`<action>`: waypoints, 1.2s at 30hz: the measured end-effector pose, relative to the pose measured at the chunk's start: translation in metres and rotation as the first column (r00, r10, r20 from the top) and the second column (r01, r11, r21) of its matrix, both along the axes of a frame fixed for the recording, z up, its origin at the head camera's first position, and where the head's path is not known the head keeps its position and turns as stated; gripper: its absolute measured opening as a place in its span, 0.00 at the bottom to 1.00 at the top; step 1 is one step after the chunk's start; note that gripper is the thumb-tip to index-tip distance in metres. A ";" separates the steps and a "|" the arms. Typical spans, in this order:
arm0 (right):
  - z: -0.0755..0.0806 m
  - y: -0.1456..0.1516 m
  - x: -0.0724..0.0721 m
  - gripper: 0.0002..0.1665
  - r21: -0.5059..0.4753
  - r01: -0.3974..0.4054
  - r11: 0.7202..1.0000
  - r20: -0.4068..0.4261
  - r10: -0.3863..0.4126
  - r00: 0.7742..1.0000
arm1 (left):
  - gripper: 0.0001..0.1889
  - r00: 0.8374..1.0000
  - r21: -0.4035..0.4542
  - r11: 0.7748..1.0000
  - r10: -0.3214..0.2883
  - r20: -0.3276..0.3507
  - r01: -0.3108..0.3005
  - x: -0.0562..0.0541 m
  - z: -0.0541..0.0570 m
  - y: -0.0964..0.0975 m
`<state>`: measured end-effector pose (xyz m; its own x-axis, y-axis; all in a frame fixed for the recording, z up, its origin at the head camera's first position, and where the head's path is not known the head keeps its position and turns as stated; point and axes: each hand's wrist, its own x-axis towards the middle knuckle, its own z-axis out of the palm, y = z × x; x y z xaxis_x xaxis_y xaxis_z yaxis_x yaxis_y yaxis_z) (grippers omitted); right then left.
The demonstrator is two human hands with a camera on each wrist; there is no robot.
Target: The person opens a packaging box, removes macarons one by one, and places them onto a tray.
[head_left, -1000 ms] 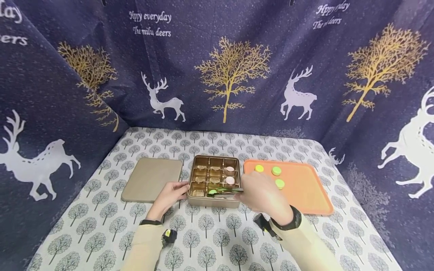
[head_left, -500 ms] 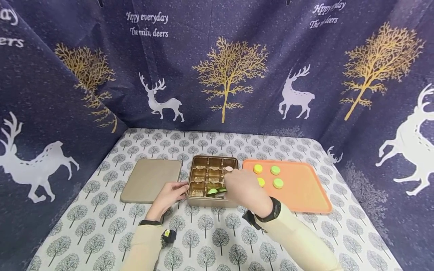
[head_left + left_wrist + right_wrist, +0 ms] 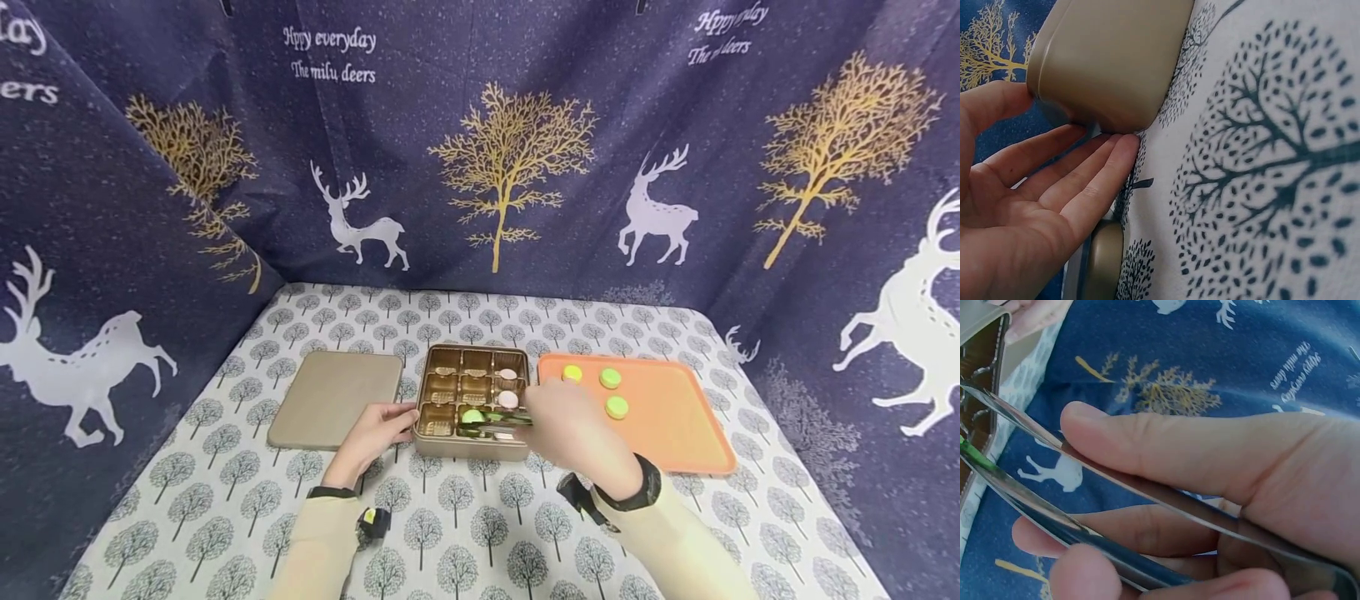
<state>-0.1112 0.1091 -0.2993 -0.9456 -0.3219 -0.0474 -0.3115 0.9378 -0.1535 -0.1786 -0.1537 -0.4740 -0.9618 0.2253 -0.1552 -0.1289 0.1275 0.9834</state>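
Note:
My left hand [image 3: 373,433] holds the near left corner of a gold box [image 3: 468,448], thumb at the rim and fingertips low on its side [image 3: 1110,69]. In my right hand [image 3: 568,427] is a pair of metal tongs [image 3: 1025,420], gripped between thumb and fingers, their arms apart. The tongs reach leftward over the box's front row. A green macaron [image 3: 472,416] sits in the front middle compartment, right at the tong tips; whether they touch it I cannot tell. Pink macarons [image 3: 507,399] lie in the right column, the front one partly covered by the tongs.
An orange tray [image 3: 675,425] stands to the right with a yellow macaron [image 3: 572,372] and green macarons [image 3: 617,407]; my right hand hides part of it. The flat gold lid [image 3: 337,398] lies left of the box on the tree-patterned cloth [image 3: 442,533].
My right hand moved left over the box with the tongs, then back to the right. The green macaron has shifted slightly within its compartment. My left hand stayed at the box corner.

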 end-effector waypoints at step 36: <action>0.013 0.100 0.035 0.14 -0.173 0.149 0.974 -0.107 -0.169 0.980 | 0.24 1.000 -0.012 1.000 0.009 0.006 -0.009 -0.002 -0.003 0.001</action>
